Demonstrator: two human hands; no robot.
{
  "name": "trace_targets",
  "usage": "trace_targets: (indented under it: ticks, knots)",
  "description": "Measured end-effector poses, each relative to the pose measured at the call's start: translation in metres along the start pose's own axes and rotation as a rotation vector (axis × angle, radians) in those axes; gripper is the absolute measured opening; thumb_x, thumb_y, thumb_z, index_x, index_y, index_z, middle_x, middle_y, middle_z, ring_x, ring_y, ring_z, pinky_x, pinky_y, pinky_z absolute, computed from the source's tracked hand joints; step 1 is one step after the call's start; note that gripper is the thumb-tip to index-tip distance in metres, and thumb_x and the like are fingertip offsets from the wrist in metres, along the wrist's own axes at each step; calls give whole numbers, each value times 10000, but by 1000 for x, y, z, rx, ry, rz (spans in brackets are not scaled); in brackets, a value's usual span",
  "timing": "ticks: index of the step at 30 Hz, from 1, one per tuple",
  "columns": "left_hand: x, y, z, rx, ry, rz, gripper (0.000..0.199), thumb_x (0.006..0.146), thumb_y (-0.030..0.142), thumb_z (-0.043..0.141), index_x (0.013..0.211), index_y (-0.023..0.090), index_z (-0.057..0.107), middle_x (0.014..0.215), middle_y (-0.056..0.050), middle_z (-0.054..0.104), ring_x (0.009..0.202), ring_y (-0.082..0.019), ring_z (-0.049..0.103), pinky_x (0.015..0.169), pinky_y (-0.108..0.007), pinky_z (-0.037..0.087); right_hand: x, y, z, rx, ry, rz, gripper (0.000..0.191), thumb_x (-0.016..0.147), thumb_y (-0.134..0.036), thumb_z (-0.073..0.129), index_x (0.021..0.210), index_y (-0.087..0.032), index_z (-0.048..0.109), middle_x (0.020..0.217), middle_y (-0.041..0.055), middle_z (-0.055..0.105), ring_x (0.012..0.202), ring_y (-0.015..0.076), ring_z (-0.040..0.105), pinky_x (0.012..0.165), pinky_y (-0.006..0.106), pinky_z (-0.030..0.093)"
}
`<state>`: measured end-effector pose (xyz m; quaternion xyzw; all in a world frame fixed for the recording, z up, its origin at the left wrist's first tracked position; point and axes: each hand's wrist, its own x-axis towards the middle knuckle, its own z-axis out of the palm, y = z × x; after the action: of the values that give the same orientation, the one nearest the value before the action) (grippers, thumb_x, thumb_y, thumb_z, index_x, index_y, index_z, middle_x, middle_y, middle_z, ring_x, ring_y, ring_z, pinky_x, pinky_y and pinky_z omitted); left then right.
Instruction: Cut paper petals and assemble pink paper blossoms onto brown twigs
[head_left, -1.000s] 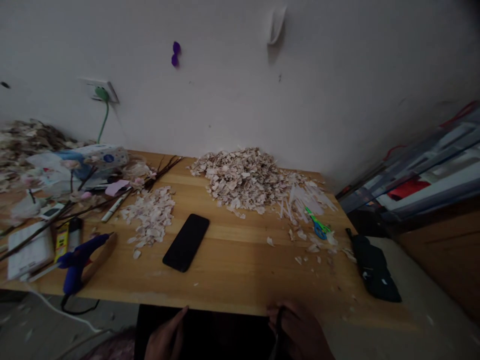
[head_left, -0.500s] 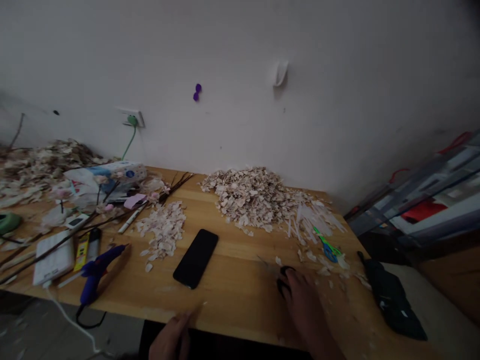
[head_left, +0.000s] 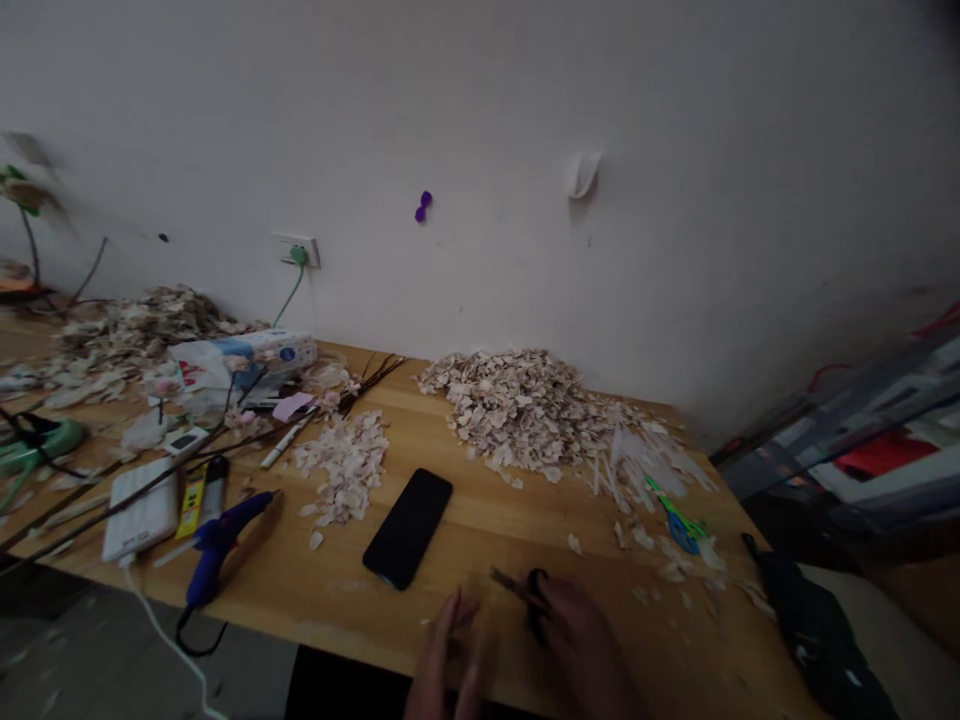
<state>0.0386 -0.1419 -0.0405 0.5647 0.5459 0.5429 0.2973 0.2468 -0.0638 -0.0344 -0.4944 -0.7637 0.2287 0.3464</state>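
My right hand point(head_left: 574, 630) is closed round the black handles of a pair of scissors point(head_left: 535, 600), whose blades point left over the wooden table point(head_left: 465, 530). Just left of the blade tips is my left hand point(head_left: 450, 660), its fingers bent and smeared by motion. Something pale and blurred shows at those fingertips, too unclear to name. Beyond the left hand lies a black phone point(head_left: 408, 528), flat on the wood. A small heap of pale petal-like flakes point(head_left: 346, 465) is left of the phone, and a larger heap point(head_left: 517, 405) rests against the wall.
On the left lie a blue glue gun point(head_left: 225, 545), a white power bank point(head_left: 141, 510) with a cable, a yellow packet point(head_left: 192, 500), a pen point(head_left: 287, 440), twigs and a tissue pack point(head_left: 277, 350). Green-and-blue scissors point(head_left: 677, 520) and a dark pouch point(head_left: 817, 630) are at the right.
The view has shifted, so the table's things appear further right. My left hand has moved right and up, close to the scissors. The scissors, still in my right hand, have come nearer to it.
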Motion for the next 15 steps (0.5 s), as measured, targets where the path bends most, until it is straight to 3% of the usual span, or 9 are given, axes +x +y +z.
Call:
trace_targets:
  ticks: [2, 4, 6, 8, 12, 15]
  knots:
    - [14, 19, 21, -284, -72, -66, 642, 992, 511, 377, 1574, 314, 192, 1522, -138, 476, 1379, -268, 486, 1082, -475, 471, -5, -21, 5, 52, -110, -25, 227, 864, -153, 518, 974, -244, 695, 886, 52, 716, 801, 202, 703, 673, 261, 574]
    - [28, 34, 31, -435, -147, -181, 616, 980, 530, 404, 1540, 291, 313, 1514, -132, 487, 1400, -260, 457, 1131, -464, 424, -8, -39, 7, 24, -220, -8, 191, 877, -170, 543, 968, -252, 690, 875, 43, 713, 768, 188, 696, 620, 231, 553]
    - [39, 45, 32, -469, -187, -319, 482, 977, 508, 437, 1380, 267, 547, 1380, -131, 625, 1314, -252, 558, 1099, -420, 467, -11, -50, 8, -63, -236, 1, 209, 888, -153, 530, 980, -256, 688, 815, 35, 712, 739, 188, 689, 584, 220, 537]
    - [46, 52, 30, -465, -176, -381, 401, 972, 497, 461, 1215, 249, 663, 1282, -124, 690, 1234, -250, 622, 1063, -399, 498, -15, -55, 8, -172, -165, -62, 269, 907, -136, 491, 1055, -247, 686, 811, 42, 729, 740, 203, 690, 603, 245, 549]
    - [52, 59, 36, -479, -14, -369, 410, 942, 526, 511, 1158, 228, 693, 1294, -128, 681, 1247, -263, 608, 1072, -414, 489, -19, -55, 9, -294, 90, -246, 399, 998, -193, 405, 1369, -193, 551, 1165, 112, 731, 941, 247, 711, 798, 341, 586]
    - [64, 64, 42, -599, 35, -401, 455, 918, 554, 541, 1180, 204, 667, 1311, -154, 668, 1248, -274, 611, 1073, -422, 490, -8, -55, 4, -266, 156, -238, 355, 1030, -294, 426, 1341, -212, 577, 1178, 96, 727, 986, 236, 707, 817, 324, 597]
